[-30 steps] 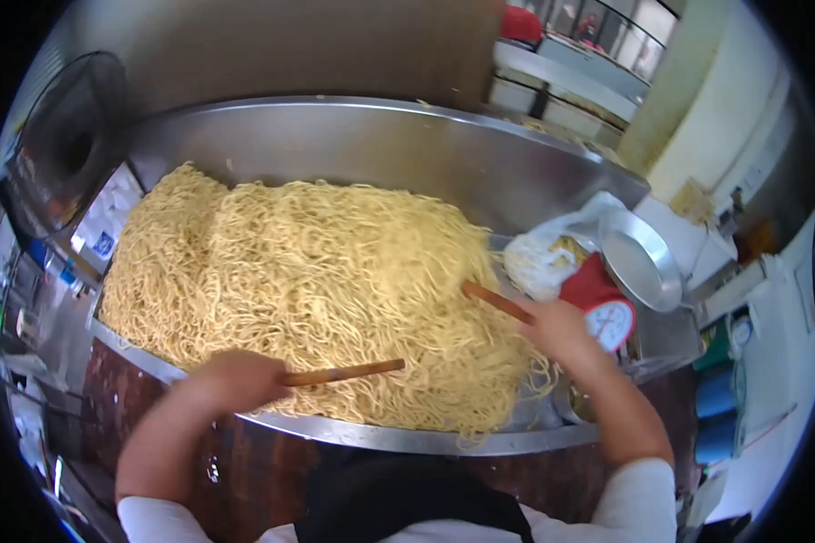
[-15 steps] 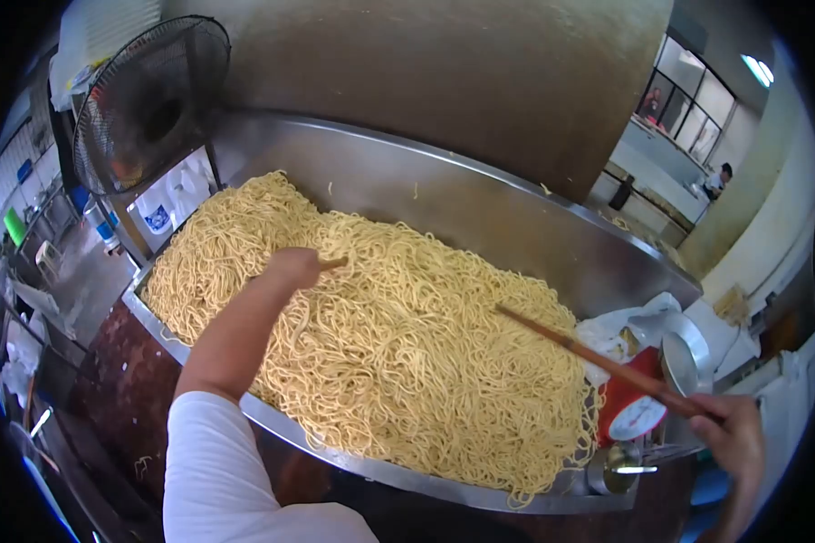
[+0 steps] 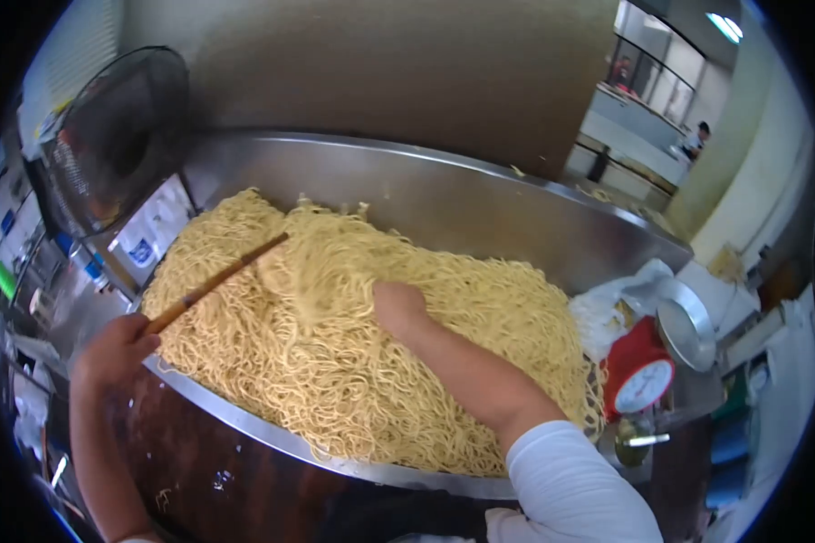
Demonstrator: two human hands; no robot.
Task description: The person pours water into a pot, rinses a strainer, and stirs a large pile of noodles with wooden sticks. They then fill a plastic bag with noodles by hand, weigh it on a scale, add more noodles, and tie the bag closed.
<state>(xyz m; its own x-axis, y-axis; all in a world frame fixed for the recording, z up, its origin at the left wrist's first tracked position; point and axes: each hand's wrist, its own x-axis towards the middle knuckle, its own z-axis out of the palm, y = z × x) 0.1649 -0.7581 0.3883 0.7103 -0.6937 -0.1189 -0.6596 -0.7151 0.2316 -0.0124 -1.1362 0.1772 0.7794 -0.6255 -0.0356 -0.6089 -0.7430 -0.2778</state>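
And there was the left hand (image 3: 113,353), just outside the front rim by the left corner, fingers wrapped tight round the near end of a wooden stick (image 3: 217,279) that slanted over the left of the noodles (image 3: 362,362)! The right hand (image 3: 398,306) was in mid-heap, well apart from the back wall, its fingers too blurred and turned away to tell how far they were open or what they held. The noodles pressed along the front rim of the metal trough (image 3: 444,176), while the back wall rose above them; at the right end, a plastic bag (image 3: 598,317) and red dial scale (image 3: 638,373) stood close. What a swap: half a second earlier the left hand was over the heap, the right out past the scale with its stick in view.
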